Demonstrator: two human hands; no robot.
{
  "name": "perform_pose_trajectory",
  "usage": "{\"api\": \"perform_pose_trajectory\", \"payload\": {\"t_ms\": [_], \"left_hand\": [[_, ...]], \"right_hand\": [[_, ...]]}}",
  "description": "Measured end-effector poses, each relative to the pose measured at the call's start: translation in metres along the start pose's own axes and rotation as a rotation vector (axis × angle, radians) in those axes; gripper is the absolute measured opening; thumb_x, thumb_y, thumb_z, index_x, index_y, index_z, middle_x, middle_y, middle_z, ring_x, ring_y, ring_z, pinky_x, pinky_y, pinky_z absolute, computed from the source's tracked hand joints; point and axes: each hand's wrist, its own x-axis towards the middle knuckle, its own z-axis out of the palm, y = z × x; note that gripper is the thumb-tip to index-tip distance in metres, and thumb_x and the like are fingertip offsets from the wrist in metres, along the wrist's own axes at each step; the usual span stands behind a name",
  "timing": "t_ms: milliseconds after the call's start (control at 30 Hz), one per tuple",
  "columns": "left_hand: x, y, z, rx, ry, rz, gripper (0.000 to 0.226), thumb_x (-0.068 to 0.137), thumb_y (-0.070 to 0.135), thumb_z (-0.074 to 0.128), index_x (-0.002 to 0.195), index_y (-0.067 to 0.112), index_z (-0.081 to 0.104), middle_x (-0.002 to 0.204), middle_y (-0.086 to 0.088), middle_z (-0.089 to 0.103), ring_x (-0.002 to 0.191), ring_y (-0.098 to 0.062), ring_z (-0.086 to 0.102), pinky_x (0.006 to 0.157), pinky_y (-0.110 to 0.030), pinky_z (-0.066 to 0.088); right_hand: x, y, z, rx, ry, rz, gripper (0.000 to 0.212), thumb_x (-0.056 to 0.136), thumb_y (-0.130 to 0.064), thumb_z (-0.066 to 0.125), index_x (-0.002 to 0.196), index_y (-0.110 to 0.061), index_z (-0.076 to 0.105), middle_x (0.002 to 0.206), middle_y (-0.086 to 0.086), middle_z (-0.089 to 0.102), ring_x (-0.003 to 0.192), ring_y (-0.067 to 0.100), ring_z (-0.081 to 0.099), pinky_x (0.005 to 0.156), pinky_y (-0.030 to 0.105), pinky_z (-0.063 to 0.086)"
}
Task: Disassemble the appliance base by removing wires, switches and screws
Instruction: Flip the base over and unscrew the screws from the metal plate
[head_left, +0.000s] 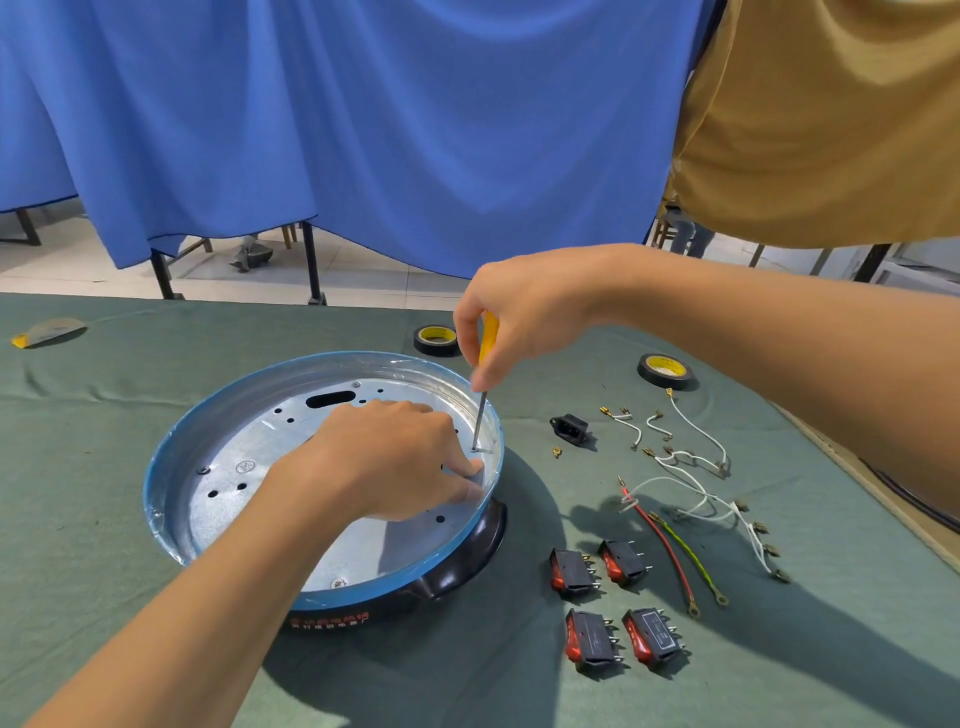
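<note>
Two-handed work on the appliance base (171, 452) at mid-table: right hand (524, 312) pinching a yellow screwdriver (488, 335) on a far-right screw (475, 448), left hand (384, 457) bent-fingered beside it, grip unclear; risks cam-out, stripping, if tilted.

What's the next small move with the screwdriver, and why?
Probably turn the screwdriver to back out the screw at its tip: right hand grips it, left hand presses on the base; switches and wires already lie outside.
</note>
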Motion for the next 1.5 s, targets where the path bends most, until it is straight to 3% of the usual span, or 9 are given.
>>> {"api": "perform_pose_trajectory", "payload": {"t_ms": [100,300,500,700,867,1033,1133,1300,1500], "left_hand": [[0.000,0.000,0.001,0.001,0.019,-0.012,0.045,0.087,0.069,0.044,0.118,0.044,0.065,0.105,0.010,0.060,0.084,-0.016,0.051,0.058,-0.027,0.033],[0.001,-0.001,0.000,0.015,0.024,-0.017,0.046,0.087,0.070,0.042,0.116,0.044,0.066,0.101,0.012,0.061,0.074,-0.012,0.047,0.054,-0.025,0.031],[0.001,0.000,0.001,0.006,0.035,-0.012,0.047,0.087,0.070,0.042,0.115,0.042,0.067,0.101,0.012,0.063,0.077,-0.012,0.051,0.057,-0.025,0.035],[0.001,0.001,0.001,0.009,0.031,-0.025,0.049,0.087,0.070,0.042,0.110,0.036,0.070,0.092,0.011,0.061,0.067,-0.010,0.047,0.054,-0.026,0.032],[0.000,0.002,0.000,0.018,0.042,-0.031,0.049,0.088,0.070,0.041,0.110,0.036,0.070,0.091,0.011,0.060,0.065,-0.010,0.045,0.052,-0.025,0.029],[-0.001,0.003,-0.001,0.026,0.037,-0.038,0.052,0.088,0.071,0.041,0.109,0.034,0.070,0.089,0.011,0.058,0.063,-0.010,0.042,0.051,-0.025,0.027],[-0.001,0.003,-0.001,0.021,0.046,-0.045,0.052,0.088,0.071,0.041,0.105,0.032,0.071,0.089,0.010,0.059,0.063,-0.009,0.042,0.052,-0.026,0.027],[-0.002,0.004,-0.001,0.021,0.037,-0.041,0.049,0.088,0.070,0.042,0.103,0.033,0.071,0.090,0.009,0.060,0.063,-0.010,0.043,0.052,-0.025,0.026],[-0.002,0.004,-0.001,0.024,0.041,-0.045,0.049,0.087,0.070,0.042,0.097,0.030,0.069,0.088,0.009,0.058,0.065,-0.010,0.044,0.052,-0.025,0.027]], "right_hand": [[0.002,-0.001,0.003,-0.070,0.060,0.084,0.062,0.091,-0.068,0.046,0.066,-0.013,0.062,0.063,0.001,0.055,0.059,0.020,0.049,0.051,0.027,0.035],[0.001,0.001,0.001,0.016,0.103,0.006,0.018,0.084,-0.037,0.071,0.089,-0.020,0.070,0.080,-0.004,0.065,0.072,0.015,0.057,0.055,0.025,0.042],[0.006,-0.002,0.003,-0.012,0.105,0.053,0.056,0.089,-0.067,0.051,0.077,-0.013,0.062,0.070,-0.001,0.058,0.063,0.020,0.054,0.053,0.028,0.043],[0.001,0.000,0.003,0.054,0.122,0.028,0.012,0.086,-0.036,0.066,0.090,-0.024,0.067,0.088,-0.002,0.067,0.084,0.019,0.063,0.056,0.027,0.045],[0.003,-0.001,0.007,0.023,0.145,0.094,0.055,0.093,-0.061,0.049,0.072,-0.010,0.056,0.066,0.003,0.053,0.062,0.022,0.050,0.051,0.028,0.036],[0.002,-0.003,0.010,0.106,0.199,0.060,0.027,0.090,-0.031,0.059,0.091,-0.005,0.067,0.072,0.004,0.055,0.066,0.019,0.046,0.052,0.027,0.033],[0.001,-0.005,0.011,0.102,0.165,0.077,0.032,0.088,-0.036,0.058,0.099,-0.008,0.067,0.078,0.003,0.056,0.069,0.019,0.047,0.055,0.027,0.034],[0.003,-0.006,0.007,0.008,0.102,0.139,0.056,0.097,-0.051,0.047,0.057,-0.015,0.064,0.051,-0.007,0.059,0.049,0.013,0.048,0.045,0.024,0.033],[-0.005,-0.006,-0.001,-0.046,0.023,0.032,0.020,0.087,-0.039,0.070,0.082,-0.020,0.070,0.074,-0.006,0.064,0.067,0.014,0.056,0.051,0.024,0.038]]}}
